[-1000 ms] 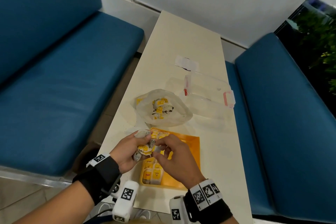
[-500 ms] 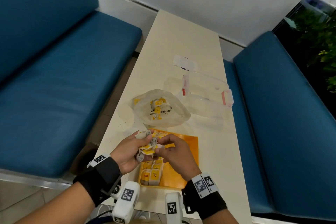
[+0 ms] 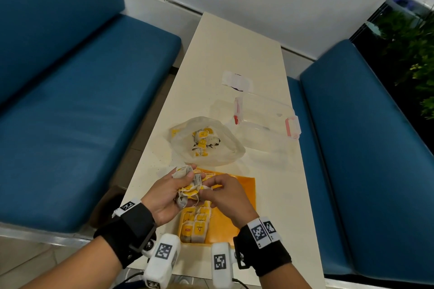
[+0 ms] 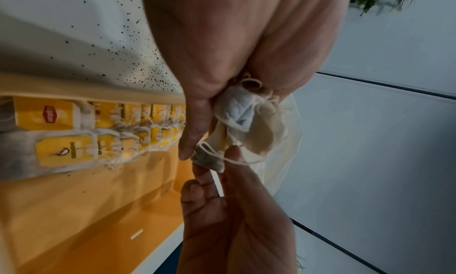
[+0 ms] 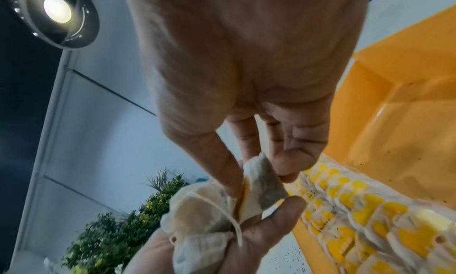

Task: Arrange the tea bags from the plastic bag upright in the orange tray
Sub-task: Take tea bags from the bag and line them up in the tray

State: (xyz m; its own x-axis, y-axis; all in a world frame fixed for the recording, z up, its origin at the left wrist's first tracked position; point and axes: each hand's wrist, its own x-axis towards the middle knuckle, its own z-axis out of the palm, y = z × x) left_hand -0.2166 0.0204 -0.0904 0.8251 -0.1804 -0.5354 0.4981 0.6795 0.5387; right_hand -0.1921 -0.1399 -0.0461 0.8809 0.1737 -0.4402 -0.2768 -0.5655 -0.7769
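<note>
A clump of tea bags (image 3: 187,185) was gripped in the left hand (image 3: 164,197), above the orange tray (image 3: 244,195); one bag (image 5: 264,188), lying rightward, was pinched between right hand (image 3: 225,195) thumb and fingertips; the right was judged nearer.

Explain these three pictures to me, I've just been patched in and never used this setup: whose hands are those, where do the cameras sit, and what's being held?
No machine here: a person works bare-handed, with a camera on the head and one on each wrist. The head view looks down a cream table between blue benches. The left hand grips a bunch of tea bags; the right hand pinches one tea bag out of it. Below them the orange tray holds two rows of upright bags. Beyond lie the plastic bag with more bags, and a clear container. The wrist views show the same grips close up.
</note>
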